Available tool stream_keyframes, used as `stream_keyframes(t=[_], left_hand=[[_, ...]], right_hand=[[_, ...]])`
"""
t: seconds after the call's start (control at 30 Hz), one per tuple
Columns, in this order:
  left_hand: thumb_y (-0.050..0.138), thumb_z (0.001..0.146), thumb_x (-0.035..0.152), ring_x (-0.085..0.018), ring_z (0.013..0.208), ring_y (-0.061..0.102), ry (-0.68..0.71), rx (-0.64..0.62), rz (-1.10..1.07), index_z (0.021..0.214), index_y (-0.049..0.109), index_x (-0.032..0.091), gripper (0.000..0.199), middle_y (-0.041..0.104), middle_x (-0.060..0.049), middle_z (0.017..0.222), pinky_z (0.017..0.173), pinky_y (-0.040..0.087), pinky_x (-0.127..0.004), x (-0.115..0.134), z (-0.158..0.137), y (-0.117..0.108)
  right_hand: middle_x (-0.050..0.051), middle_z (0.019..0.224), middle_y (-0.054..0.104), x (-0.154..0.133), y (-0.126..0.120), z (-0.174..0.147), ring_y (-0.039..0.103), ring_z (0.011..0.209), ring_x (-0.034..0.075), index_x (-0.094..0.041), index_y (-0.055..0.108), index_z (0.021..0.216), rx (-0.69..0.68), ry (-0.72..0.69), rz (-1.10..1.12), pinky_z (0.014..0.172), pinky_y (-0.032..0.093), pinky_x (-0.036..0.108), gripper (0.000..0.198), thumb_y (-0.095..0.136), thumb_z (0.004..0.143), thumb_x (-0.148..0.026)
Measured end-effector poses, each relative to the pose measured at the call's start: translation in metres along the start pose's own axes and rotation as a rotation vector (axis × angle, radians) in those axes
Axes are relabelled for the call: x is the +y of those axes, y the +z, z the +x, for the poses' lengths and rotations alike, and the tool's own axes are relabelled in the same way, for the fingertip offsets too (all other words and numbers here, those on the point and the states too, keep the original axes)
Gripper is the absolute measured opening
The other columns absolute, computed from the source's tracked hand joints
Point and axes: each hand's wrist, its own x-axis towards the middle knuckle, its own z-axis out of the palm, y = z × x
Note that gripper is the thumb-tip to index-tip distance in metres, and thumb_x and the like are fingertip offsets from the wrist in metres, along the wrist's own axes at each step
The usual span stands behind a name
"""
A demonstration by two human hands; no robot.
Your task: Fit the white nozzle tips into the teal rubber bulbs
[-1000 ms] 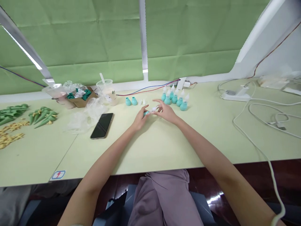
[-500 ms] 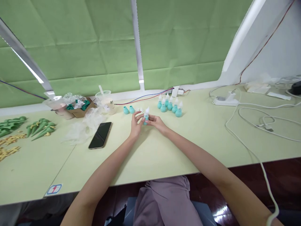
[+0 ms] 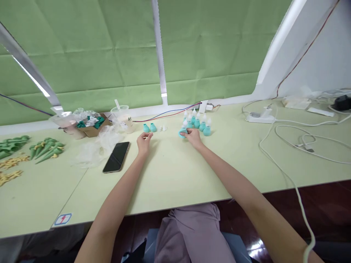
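Observation:
My right hand (image 3: pixel 193 138) is closed around the side of a turquoise bulb syringe (image 3: pixel 182 133) with a white pointed nozzle, at the front left of a group of similar bulb syringes (image 3: pixel 202 126) standing upright. My left hand (image 3: pixel 143 144) is further left, its fingers curled and pinched; whatever they may hold is too small to make out. Just behind it stand two turquoise bulbs (image 3: pixel 153 127) with open necks and no nozzles. Small white nozzles (image 3: pixel 164 128) stand on the table to the right of these bulbs.
A black phone (image 3: pixel 116 157) lies left of my left hand, near crumpled clear plastic (image 3: pixel 94 148). Behind are drink cups (image 3: pixel 126 122) and a cardboard box (image 3: pixel 94 129). Green cone-shaped pieces (image 3: pixel 49 148) lie far left. A power strip (image 3: pixel 261 117) with white cables is at right.
My hands have come apart from the middle. The right one has carried the bulb syringe right to the group; the left one has moved left toward the bulbs without nozzles.

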Motion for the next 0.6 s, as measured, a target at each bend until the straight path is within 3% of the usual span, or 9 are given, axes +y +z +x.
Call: stream_keyframes(t=[0.13, 0.33, 0.53, 0.6], left_hand=[[0.057, 0.071, 0.040, -0.016, 0.073, 0.058, -0.026, -0.029, 0.007, 0.067, 0.056, 0.017, 0.023, 0.064, -0.003, 0.072, 0.074, 0.043, -0.028, -0.005, 0.006, -0.008], [0.049, 0.076, 0.039, -0.015, 0.071, 0.056, -0.011, -0.139, 0.017, 0.068, 0.049, 0.019, 0.022, 0.061, -0.001, 0.069, 0.073, 0.041, -0.028, -0.005, 0.002, -0.003], [0.049, 0.075, 0.038, -0.015, 0.071, 0.054, -0.035, -0.211, -0.003, 0.067, 0.049, 0.019, 0.021, 0.060, -0.001, 0.067, 0.074, 0.041, -0.029, -0.011, 0.002, -0.001], [0.049, 0.074, 0.038, -0.015, 0.071, 0.055, -0.053, -0.225, -0.029, 0.069, 0.048, 0.019, 0.020, 0.060, -0.001, 0.067, 0.075, 0.042, -0.029, -0.014, 0.003, 0.000]], right_hand=[[0.004, 0.078, 0.067, 0.005, -0.005, 0.002, 0.059, 0.072, 0.016, -0.015, 0.066, 0.079, -0.013, -0.028, -0.014, 0.069, 0.047, 0.028, 0.029, 0.070, 0.057, -0.035], [-0.003, 0.051, 0.050, -0.001, -0.008, 0.000, 0.046, 0.053, 0.011, -0.015, 0.059, 0.057, 0.065, -0.081, -0.199, 0.054, 0.037, 0.024, 0.027, 0.061, 0.067, -0.041], [0.001, 0.073, 0.065, 0.002, -0.007, -0.002, 0.056, 0.065, 0.014, -0.017, 0.066, 0.081, -0.008, -0.071, -0.209, 0.064, 0.043, 0.025, 0.026, 0.065, 0.065, -0.037], [0.000, 0.067, 0.063, 0.001, -0.007, -0.003, 0.055, 0.062, 0.014, -0.017, 0.065, 0.076, -0.002, -0.075, -0.247, 0.062, 0.042, 0.025, 0.023, 0.063, 0.067, -0.038]])
